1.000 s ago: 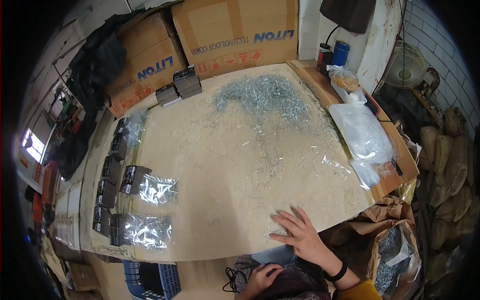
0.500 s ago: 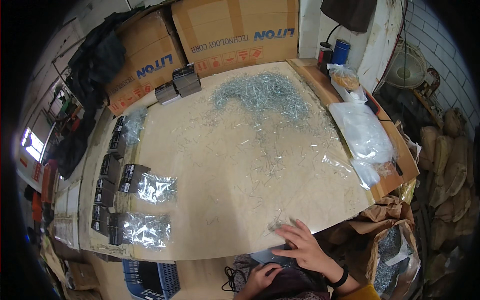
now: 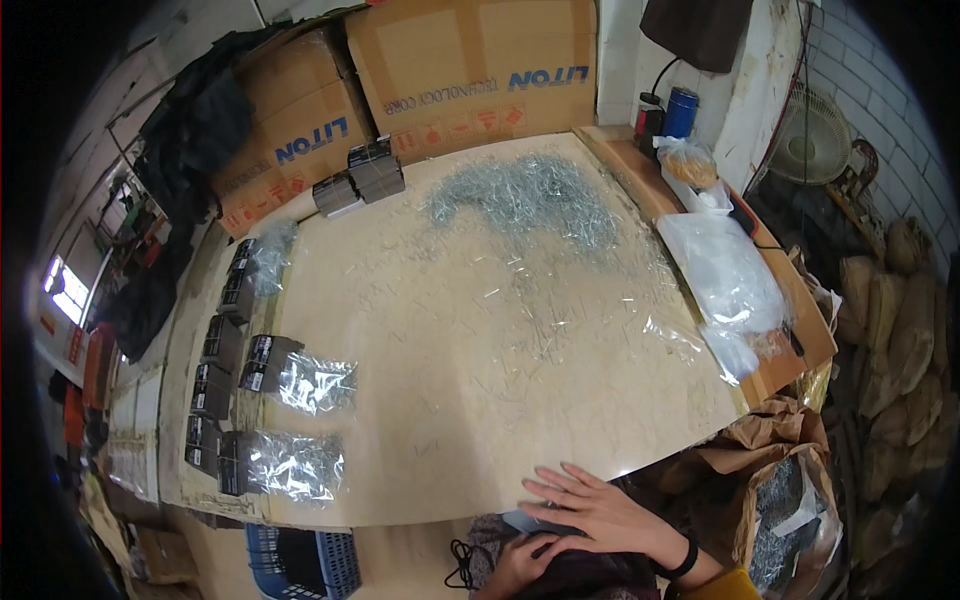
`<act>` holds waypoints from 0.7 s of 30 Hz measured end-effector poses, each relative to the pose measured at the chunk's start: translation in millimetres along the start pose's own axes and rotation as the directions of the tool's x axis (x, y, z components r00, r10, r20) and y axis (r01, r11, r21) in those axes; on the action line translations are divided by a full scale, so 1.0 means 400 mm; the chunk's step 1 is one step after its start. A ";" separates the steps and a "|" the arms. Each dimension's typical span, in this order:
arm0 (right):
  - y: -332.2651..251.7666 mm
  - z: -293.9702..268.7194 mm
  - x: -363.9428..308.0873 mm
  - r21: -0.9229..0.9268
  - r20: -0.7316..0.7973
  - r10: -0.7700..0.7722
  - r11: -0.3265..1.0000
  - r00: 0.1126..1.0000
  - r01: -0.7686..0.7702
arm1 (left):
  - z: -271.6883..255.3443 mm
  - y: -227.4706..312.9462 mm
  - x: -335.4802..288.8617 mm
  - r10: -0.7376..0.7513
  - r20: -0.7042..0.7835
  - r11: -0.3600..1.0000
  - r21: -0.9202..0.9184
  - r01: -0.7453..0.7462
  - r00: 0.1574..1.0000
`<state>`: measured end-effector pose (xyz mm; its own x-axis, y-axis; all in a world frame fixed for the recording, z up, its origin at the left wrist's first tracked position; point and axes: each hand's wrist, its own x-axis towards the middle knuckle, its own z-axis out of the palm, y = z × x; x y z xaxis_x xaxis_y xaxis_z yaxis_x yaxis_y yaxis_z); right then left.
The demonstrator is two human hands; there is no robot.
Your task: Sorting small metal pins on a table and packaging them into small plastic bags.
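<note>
My right hand (image 3: 595,510) is at the near edge of the table, palm down, with its fingers stretched out and apart. Just below it my left hand (image 3: 520,565) is closed, thumb upward, close against the right palm. Between the hands and the table edge shows a bit of a smooth bluish-grey thing (image 3: 522,521); the right hand covers most of it, so its kind cannot be made out. Thin silvery metal pins (image 3: 540,195) lie heaped at the far side of the pale table (image 3: 430,470), with loose ones scattered toward me.
Banded stacks of dark cards (image 3: 212,390) and clear bags of pins (image 3: 295,465) line the left side. Large cartons (image 3: 470,80) stand behind. A bundle of clear plastic bags (image 3: 725,270) lies on the right ledge. Below are a paper sack (image 3: 835,530) and a blue basket (image 3: 345,560).
The small cluster of pins by my right fingertips at the near edge is no longer on the table. My right hand has drawn back toward me, over the left hand.
</note>
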<state>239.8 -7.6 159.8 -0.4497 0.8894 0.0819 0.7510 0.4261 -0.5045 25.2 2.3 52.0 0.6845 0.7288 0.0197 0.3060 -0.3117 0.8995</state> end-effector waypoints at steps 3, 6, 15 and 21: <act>0.018 0.001 0.037 0.232 -0.174 0.002 0.972 0.985 0.039 | -0.019 0.003 0.000 0.253 0.094 0.946 0.184 -0.266 0.963; 0.061 0.006 0.141 0.069 -0.239 0.056 0.997 0.970 -0.041 | -0.020 0.027 -0.002 -0.156 0.089 0.978 -0.125 0.166 0.984; 0.123 0.043 0.265 -0.199 -0.287 0.063 0.972 0.956 -0.124 | -0.016 -0.003 0.002 0.210 0.112 0.969 0.112 -0.222 0.971; 0.053 0.024 0.125 -0.096 -0.168 0.051 0.993 0.984 -0.068 | 0.003 -0.011 0.001 -0.008 -0.004 0.995 -0.098 0.007 1.000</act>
<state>228.5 44.5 144.9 -0.3230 0.9252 0.1993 0.8227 0.3786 -0.4241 25.0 3.3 47.5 0.6794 0.7336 0.0146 0.2446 -0.2452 0.9381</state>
